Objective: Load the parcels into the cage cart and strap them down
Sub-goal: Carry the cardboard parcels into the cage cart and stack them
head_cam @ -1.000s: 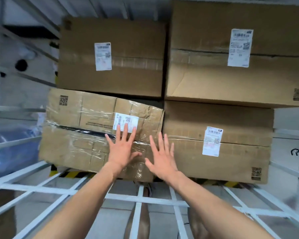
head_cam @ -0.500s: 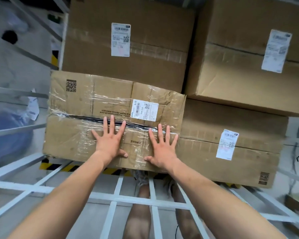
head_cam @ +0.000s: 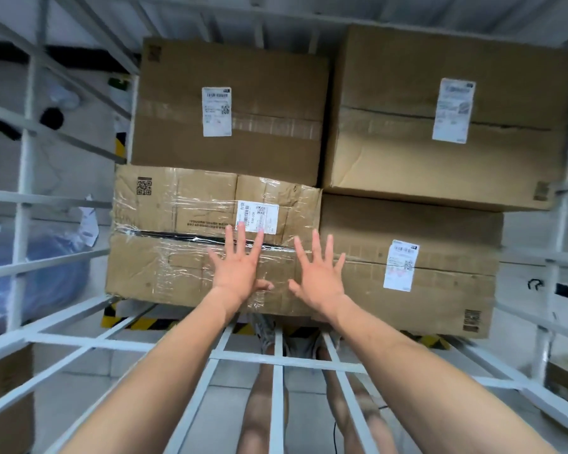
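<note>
Several cardboard parcels are stacked inside the white cage cart. The lower left parcel is wrapped in clear film and carries a white label. My left hand lies flat on its front face with the fingers spread. My right hand is spread flat where that parcel meets the lower right parcel. Two bigger parcels sit on top, the upper left parcel and the upper right parcel. Neither hand grips anything. No strap is in view.
White cage bars run along the left side and the right side. Yellow-black hazard tape shows on the floor under the parcels. A blue wrapped bundle lies outside the left bars. My legs show through the floor bars.
The view has pulled back and risen, showing all the stacked parcels. The film-wrapped parcel now sits straighter beside its neighbour. Both hands stay flat on its front, shifted slightly right.
</note>
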Tool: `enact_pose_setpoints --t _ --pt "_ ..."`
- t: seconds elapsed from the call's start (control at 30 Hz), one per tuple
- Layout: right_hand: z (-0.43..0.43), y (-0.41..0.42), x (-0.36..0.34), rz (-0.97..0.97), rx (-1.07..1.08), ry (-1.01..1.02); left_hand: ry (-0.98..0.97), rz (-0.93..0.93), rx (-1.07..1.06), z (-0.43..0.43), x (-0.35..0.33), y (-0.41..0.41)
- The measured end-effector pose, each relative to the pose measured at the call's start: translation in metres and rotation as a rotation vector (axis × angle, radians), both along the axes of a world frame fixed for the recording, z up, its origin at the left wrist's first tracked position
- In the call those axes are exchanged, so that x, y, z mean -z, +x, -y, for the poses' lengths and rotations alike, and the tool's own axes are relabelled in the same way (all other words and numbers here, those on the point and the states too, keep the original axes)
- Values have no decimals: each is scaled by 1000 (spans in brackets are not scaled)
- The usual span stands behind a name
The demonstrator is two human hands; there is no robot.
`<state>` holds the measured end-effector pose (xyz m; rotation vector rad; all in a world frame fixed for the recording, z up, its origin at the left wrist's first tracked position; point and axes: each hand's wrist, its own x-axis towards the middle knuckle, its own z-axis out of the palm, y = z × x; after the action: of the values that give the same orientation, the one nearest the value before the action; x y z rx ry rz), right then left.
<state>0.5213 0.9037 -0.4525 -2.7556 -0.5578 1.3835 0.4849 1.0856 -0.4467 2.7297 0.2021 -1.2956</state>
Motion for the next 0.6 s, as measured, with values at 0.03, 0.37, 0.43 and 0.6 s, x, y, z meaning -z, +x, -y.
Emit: enact_pose_setpoints --t 0.03,0.37,0.43,0.6 --pt "7 6 -13 23 8 -5 -6 26 7 12 -15 6" --pt "103 23 -223 264 329 -31 -115 205 52 134 -222 48" --pt "130 19 -262 341 424 -55 -154 269 79 157 -255 50" --pt "206 -24 -344 476 663 -165 -285 462 264 211 -328 44"
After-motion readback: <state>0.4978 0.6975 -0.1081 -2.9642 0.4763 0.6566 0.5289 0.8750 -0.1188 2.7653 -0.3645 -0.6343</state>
